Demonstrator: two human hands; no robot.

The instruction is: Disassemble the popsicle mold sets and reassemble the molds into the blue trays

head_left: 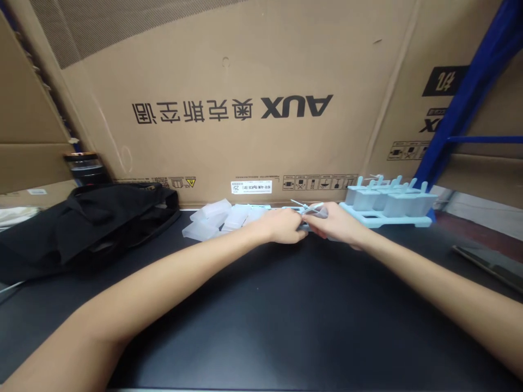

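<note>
At the far edge of the black table (261, 305), I am reaching out with both hands to one small plastic piece.
My left hand (283, 225) and right hand (335, 220) are meeting fingertip to fingertip, both pinching a pale blue popsicle stick lid (311, 209) just above the tabletop. Clear mould cups (220, 219) are lying loose just left of my left hand. A blue popsicle mould tray (388, 209) is standing just right of my right hand, against a big cardboard box (229, 81). A black bag (85, 223) is lying far left.
</note>
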